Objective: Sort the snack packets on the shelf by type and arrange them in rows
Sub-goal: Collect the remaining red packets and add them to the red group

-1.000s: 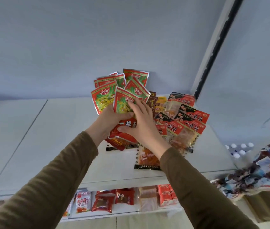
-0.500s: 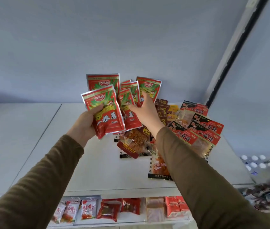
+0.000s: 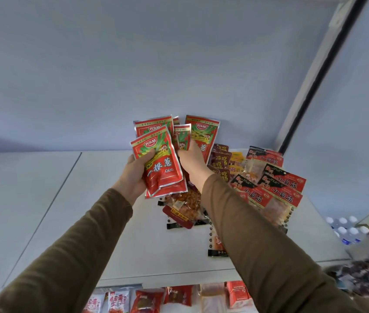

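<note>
A: What is the left hand (image 3: 133, 172) doing?

B: It grips a few red-and-green packets (image 3: 159, 163), lifted over the shelf (image 3: 66, 199). The right hand (image 3: 191, 158) pinches more of them near the back edge.

A: How to do it well?

B: I think: stack them flat, tops matching, then lay one row by the back edge.

A: Any words?

B: "一根葱" on those. The black-and-red packets (image 3: 276, 186) near the right edge say "小面筋".

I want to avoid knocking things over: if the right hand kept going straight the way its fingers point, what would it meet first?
Probably the red-and-green packets its fingers already touch; beyond them the wall, though depth is unclear.
</note>
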Action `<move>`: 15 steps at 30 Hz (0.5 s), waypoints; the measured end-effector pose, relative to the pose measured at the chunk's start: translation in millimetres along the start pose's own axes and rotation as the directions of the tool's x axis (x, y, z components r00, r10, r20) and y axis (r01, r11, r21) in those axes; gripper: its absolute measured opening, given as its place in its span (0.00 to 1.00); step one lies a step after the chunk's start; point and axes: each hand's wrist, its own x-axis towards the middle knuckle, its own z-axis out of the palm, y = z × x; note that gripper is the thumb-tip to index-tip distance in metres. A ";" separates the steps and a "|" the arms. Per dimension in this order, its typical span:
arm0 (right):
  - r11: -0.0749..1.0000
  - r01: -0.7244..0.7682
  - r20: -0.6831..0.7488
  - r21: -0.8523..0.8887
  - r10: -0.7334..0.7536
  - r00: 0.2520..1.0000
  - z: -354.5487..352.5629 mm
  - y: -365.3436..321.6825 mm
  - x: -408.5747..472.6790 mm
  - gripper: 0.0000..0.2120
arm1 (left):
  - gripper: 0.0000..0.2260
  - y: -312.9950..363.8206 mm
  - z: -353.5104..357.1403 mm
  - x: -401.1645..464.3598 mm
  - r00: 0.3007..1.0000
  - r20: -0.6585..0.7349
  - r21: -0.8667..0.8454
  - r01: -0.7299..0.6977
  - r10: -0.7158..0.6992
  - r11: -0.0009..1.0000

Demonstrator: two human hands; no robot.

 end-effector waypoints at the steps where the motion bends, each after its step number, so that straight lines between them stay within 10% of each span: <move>1: 1.000 0.006 -0.005 0.022 -0.006 1.000 2.1 0.4 -1.5 0.14 | 0.25 -0.5 -0.8 -0.4 1.000 -0.007 -0.013 -0.030 0.030 0.999; 10: 0.967 0.091 0.057 0.240 -0.107 0.993 26.6 -15.7 -25.4 0.21 | 0.20 5.5 -8.5 -13.5 0.990 0.140 0.108 -0.048 0.033 0.993; 15: 0.974 0.140 0.122 0.176 -0.163 0.979 32.7 -16.0 -34.7 0.10 | 0.23 8.2 -13.2 -17.7 0.981 0.160 0.155 -0.131 0.106 0.979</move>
